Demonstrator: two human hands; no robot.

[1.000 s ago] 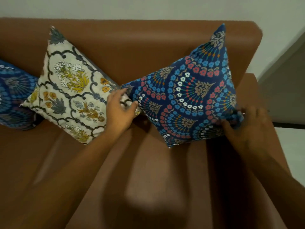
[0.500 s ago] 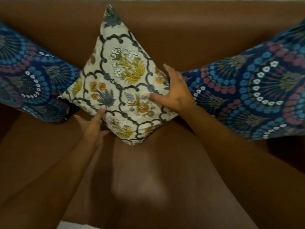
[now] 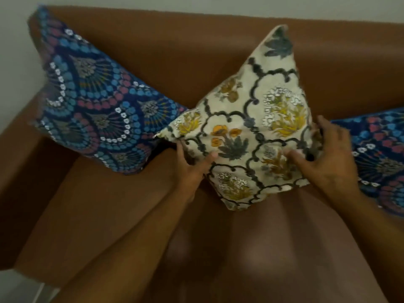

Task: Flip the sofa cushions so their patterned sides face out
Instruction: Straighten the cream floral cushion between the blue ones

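A cream cushion (image 3: 247, 119) with yellow flowers and grey trellis lines stands on one corner against the back of the brown sofa (image 3: 196, 53), printed side toward me. My left hand (image 3: 192, 169) grips its lower left edge, thumb on the front. At the right corner, my right hand (image 3: 325, 158) presses on the cushion with spread fingers. A blue fan-patterned cushion (image 3: 94, 106) leans at the sofa's left end, touching the cream one. Another blue patterned cushion (image 3: 380, 156) lies at the right, partly behind my right hand and cut off by the frame.
The sofa's left armrest (image 3: 19, 149) runs down the left side. A pale wall (image 3: 196, 5) rises behind the backrest. The brown seat (image 3: 251, 248) stretches toward me under my forearms. A strip of light floor (image 3: 19, 287) shows at the bottom left.
My view has swung left from the right blue cushion. Both hands left that cushion and came onto the cream one, and the left hand now closes on its lower left edge.
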